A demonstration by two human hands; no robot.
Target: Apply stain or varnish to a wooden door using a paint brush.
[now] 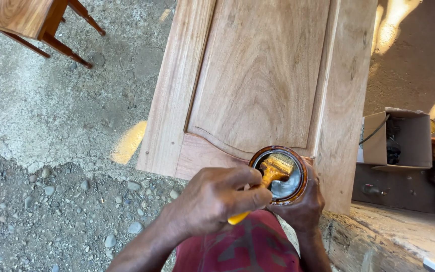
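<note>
Paintbrush (pixel 272 174): yellow handle, bristles dipped in an open round can (pixel 278 175) of brown finish. The head view, the only one, shows the can held against the near edge of an unfinished wooden door panel (pixel 258 75).

The left hand (pixel 217 199) is closed around the brush handle, fingers wrapped, with the handle's yellow tip showing below the fist. The right hand (pixel 305 204) cups the can from beneath and behind, fingers closed on its wall.

Handling, as judged: the brush is light and stiff in the handle and soft at the bristles, likely slick where finish has run; the dry handle is the place to hold it. The can looks heavier, its liquid free to slop, and is best gripped round the wall and kept level.

Surroundings: a gravel and concrete floor (pixel 51 151), a reddish wooden stool (pixel 31 22) at upper left, an open cardboard box (pixel 399 138) at right.
</note>
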